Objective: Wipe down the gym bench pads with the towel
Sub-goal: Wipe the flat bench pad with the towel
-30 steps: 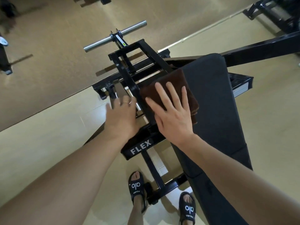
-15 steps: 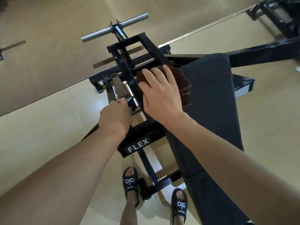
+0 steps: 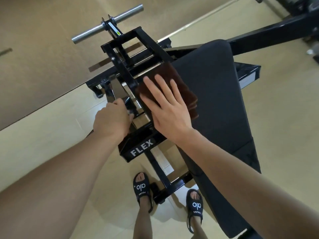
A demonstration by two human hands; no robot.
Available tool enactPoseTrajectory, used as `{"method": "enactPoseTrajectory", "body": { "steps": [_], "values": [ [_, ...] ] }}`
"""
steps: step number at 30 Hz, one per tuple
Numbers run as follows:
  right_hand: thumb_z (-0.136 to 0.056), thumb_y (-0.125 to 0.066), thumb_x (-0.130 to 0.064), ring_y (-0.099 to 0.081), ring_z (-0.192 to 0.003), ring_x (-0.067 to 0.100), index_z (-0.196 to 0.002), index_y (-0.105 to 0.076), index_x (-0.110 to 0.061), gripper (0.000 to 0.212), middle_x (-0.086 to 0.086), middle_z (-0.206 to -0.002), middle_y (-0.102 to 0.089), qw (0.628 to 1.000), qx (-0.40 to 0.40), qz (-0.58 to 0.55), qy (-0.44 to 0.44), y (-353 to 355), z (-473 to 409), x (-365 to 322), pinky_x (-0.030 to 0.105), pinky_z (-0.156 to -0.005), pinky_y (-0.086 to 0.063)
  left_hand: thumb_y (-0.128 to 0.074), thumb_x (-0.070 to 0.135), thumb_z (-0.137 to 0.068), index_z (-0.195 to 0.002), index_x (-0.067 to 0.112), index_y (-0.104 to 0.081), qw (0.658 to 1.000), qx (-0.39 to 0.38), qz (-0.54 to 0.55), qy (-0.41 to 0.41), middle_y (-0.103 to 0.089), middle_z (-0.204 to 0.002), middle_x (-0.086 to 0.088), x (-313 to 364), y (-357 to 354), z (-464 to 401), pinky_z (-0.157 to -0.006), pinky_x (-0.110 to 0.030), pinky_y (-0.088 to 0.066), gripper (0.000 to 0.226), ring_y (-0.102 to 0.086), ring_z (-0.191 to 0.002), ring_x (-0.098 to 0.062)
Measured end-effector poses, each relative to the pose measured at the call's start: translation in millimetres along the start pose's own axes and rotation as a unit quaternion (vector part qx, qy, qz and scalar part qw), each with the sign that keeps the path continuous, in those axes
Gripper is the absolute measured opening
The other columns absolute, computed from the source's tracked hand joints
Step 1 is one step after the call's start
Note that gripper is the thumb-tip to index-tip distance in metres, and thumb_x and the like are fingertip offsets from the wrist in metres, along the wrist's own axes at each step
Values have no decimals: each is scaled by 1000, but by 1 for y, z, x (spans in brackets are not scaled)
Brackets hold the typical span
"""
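Right hand (image 3: 170, 116): flat, fingers straight and spread — pressing on towel.
Towel (image 3: 185, 90): brown, folded, on left edge of bench pad (image 3: 215, 94).
Left hand (image 3: 112, 120): fingers curled round black frame (image 3: 124, 66) — gripping beside pad.

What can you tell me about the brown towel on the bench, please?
The towel is dark brown, looks like soft terry cloth, and is folded into a thick rectangle with stacked layers showing at its right edge. It lies flat on the left edge of the black bench pad, beside the black frame. The right hand presses on it with straight, spread fingers, covering its near part.
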State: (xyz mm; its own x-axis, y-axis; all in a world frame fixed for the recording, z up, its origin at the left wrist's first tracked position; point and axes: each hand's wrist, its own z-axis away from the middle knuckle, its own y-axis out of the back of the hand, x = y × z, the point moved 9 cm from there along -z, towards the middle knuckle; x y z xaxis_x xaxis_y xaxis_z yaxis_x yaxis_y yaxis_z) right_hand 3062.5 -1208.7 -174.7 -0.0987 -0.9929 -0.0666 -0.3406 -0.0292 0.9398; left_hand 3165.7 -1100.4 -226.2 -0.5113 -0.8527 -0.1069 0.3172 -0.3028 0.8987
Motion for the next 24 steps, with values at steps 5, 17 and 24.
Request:
{"method": "enactPoseTrajectory", "body": {
  "steps": [5,17,24],
  "values": [
    [-106,-51,-21,-23,-159,35,-153,-53,-26,47,11,-168,-34,996,44,-45,-62,1,11,15,54,-131,-13,-26,49,-108,-149,16,-37,978,38,203,5,-48,-144,-24,7,22,-4,-104,-56,-44,54,-50,-130,-44],
    [-111,-38,-32,-15,-162,30,-160,-40,-28,49,8,-172,-27,909,55,-90,-404,-14,143,95,50,-132,-5,-29,40,-108,-165,14,-5,925,269,-37,-266,1,-171,-24,187,59,26,-130,-54,-6,67,0,-159,-40],
    [-110,-40,-33,-20,-161,29,-160,-41,-28,50,6,-171,-30,878,148,-91,-446,6,95,175,52,-131,-13,-29,38,-106,-165,14,-9,916,301,-49,-260,-4,-170,-26,190,58,27,-129,-55,-7,66,-4,-159,-42]
  ]
}}
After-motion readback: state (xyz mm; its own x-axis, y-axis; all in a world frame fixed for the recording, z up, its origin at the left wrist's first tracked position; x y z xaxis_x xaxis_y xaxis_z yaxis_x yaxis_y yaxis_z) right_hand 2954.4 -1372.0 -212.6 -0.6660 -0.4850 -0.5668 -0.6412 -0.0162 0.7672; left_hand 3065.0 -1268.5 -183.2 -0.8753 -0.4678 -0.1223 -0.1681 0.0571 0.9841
